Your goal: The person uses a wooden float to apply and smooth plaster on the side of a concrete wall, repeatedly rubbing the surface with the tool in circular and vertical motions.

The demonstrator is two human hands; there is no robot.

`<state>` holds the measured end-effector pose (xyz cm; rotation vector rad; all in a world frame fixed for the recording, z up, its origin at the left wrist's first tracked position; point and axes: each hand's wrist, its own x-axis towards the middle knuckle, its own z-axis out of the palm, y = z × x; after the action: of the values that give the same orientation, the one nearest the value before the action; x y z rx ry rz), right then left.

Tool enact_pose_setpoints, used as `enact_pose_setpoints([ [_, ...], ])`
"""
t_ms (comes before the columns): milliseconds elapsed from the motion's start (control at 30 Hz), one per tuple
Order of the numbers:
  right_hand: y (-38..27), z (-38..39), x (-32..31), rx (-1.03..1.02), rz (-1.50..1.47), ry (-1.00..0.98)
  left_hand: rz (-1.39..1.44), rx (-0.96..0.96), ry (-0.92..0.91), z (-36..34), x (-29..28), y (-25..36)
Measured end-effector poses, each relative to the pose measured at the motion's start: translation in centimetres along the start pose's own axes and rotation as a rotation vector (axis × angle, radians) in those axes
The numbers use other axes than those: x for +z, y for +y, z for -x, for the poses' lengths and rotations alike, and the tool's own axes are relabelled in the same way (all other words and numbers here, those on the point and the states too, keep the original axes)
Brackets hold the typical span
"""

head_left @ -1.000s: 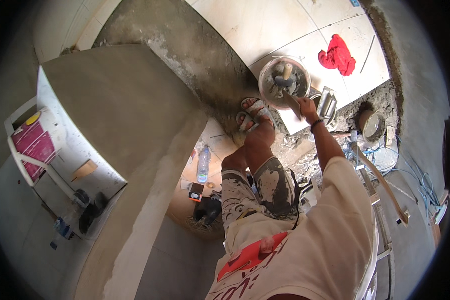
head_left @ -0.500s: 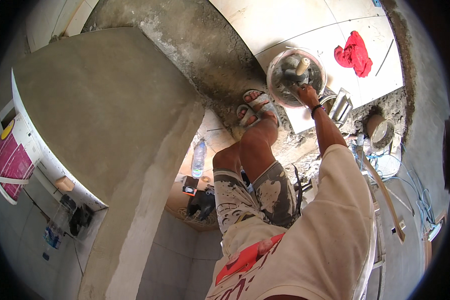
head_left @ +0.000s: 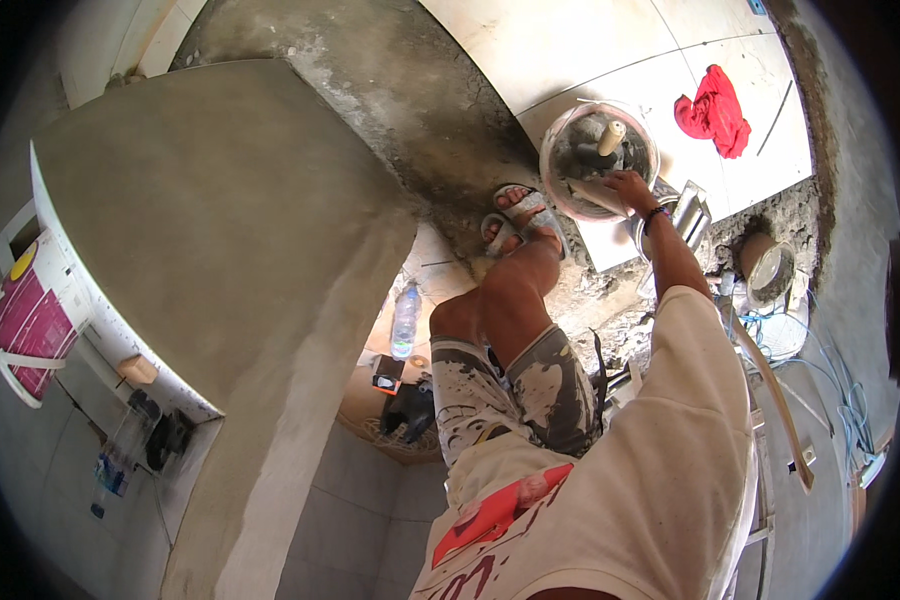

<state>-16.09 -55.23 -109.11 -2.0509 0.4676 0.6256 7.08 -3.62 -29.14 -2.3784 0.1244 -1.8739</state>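
My right hand (head_left: 632, 190) is closed on the near edge of a flat, pale, blade-like piece (head_left: 598, 196). The piece lies tilted over the near rim of a round bucket (head_left: 547, 160) holding grey wet mortar. A tool with a pale, rounded handle (head_left: 611, 138) stands in the mortar, its lower part hidden. Just right of my wrist, a metal tool with a rectangular frame (head_left: 690, 215) leans near the bucket. My left hand is out of the picture.
A red cloth (head_left: 715, 112) lies on the pale tiles. Right of my arm are a smaller mortar-stained bucket (head_left: 770, 272) and blue cable (head_left: 850, 400). A plastic bottle (head_left: 405, 320) stands by my legs. At left are a grey plastered surface (head_left: 220, 220) and a magenta-and-white bucket (head_left: 30, 315).
My right hand has drawn back slightly to the right from inside the bucket. The flat pale piece now shows plainly over the rim. The view has shifted a little.
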Motion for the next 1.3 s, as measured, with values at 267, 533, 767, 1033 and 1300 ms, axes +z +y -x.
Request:
enact_pose_setpoints([
  [267, -13.4, 8.6, -6.4, 0.276, -1.354, -0.048, -0.03, -0.028, 0.132, -4.1, -4.4, -1.4],
  [533, -44.8, 8.3, -14.6, -0.183, -1.777, -0.54, -0.048, -0.309, 0.142, -6.6, -9.2, -1.1],
  [767, -82.3, 24.6, -26.1, -0.846, -1.121, -0.538, -0.029, -0.211, -0.027, -2.6, -10.8, -2.8],
  [1033, -110.0, 30.9, -32.6, -1.74, -0.714, -0.617, 0.252, -0.158, 0.074, -4.2, -6.1, -3.0],
  [1300, -127.5, 45.7, -38.7, -2.605, -0.099, 0.141, 0.222, -0.28, 0.0, -3.7, -7.1, -1.8],
])
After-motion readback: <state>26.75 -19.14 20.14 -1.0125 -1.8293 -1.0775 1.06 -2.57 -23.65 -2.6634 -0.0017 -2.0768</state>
